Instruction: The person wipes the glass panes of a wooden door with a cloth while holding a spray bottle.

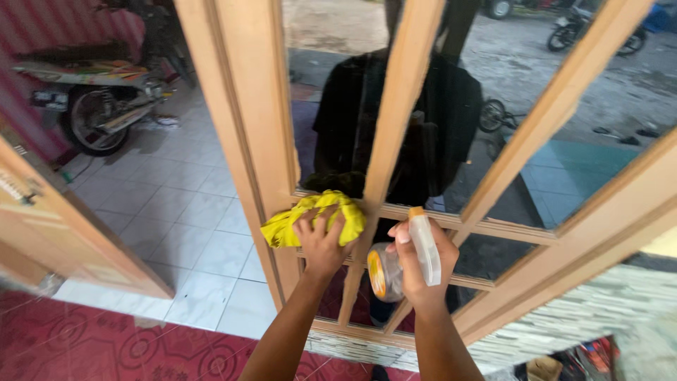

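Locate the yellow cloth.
Head view, centre-left: the yellow cloth is pressed under the left hand against the wooden glazed door frame, left of the spray bottle.

Soft, even daylight fills the scene, brightest on the pale floor tiles (176,204) at left and on the grey ground seen through the glass panes (338,120). The panes carry a dark reflection of a person, which mutes the view behind them; no harsh glare shows. Shadows are faint and diffuse. The wooden window frame (247,127) bends and leans outward toward the edges, a wide-angle distortion. The yellow cloth (310,215) and spray bottle (425,247) look slightly soft. The motorcycle (99,92) at upper left is dimmer and less crisp.
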